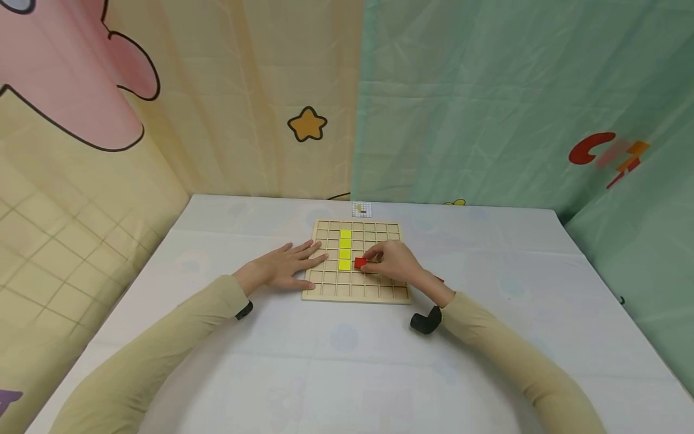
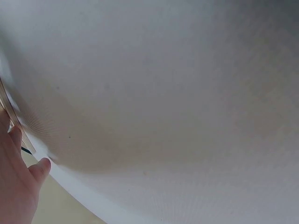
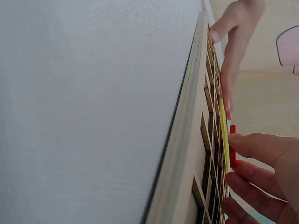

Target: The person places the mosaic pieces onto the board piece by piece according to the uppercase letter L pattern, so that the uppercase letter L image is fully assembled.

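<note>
A wooden grid board (image 1: 331, 292) lies on the table, with a column of several yellow square tiles (image 1: 345, 244) set in its cells. My right hand (image 1: 394, 260) pinches a red square tile (image 1: 360, 263) between thumb and fingers, just right of the lowest yellow tile. In the right wrist view the red tile (image 3: 232, 145) stands close over the board's surface. My left hand (image 1: 284, 265) rests with spread, straight fingers on the board's left edge. In the left wrist view only part of that hand (image 2: 21, 172) shows, beside the board's rim.
Behind the board lies a small card (image 1: 361, 209) printed with a grid pattern. A bit of red (image 1: 440, 279) peeks out beyond the right wrist, mostly hidden. The white-covered table (image 1: 347, 361) stretches around the board, with curtains (image 1: 260, 108) at its back and sides.
</note>
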The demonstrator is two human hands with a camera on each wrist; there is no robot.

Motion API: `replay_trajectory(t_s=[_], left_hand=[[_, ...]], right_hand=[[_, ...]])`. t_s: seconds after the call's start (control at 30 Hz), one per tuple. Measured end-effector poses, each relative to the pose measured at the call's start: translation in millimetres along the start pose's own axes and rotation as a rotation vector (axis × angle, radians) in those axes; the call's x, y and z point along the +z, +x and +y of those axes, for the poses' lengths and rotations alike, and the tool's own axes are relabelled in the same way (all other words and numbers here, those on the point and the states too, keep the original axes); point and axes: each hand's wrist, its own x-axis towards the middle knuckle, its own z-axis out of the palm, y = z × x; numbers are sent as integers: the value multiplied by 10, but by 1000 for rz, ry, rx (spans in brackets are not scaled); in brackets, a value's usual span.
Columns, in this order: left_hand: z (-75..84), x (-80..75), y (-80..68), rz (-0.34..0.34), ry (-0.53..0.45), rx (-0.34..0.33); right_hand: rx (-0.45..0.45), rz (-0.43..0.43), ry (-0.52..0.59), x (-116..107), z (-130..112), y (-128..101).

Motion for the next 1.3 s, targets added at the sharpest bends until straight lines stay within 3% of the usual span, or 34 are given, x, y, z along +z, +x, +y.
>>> replay_trajectory(t_s=[0.13,0.9,1.3], left_hand=[[-3,8,2,5,5,4],[3,-3,-3,6,-5,3],[23,-22,-10,-10,-3,-4]], right_hand=[[38,-19,-11,23,-14,41],[61,-34,-6,57,-1,74],[65,-9,4,-123,34,-34]])
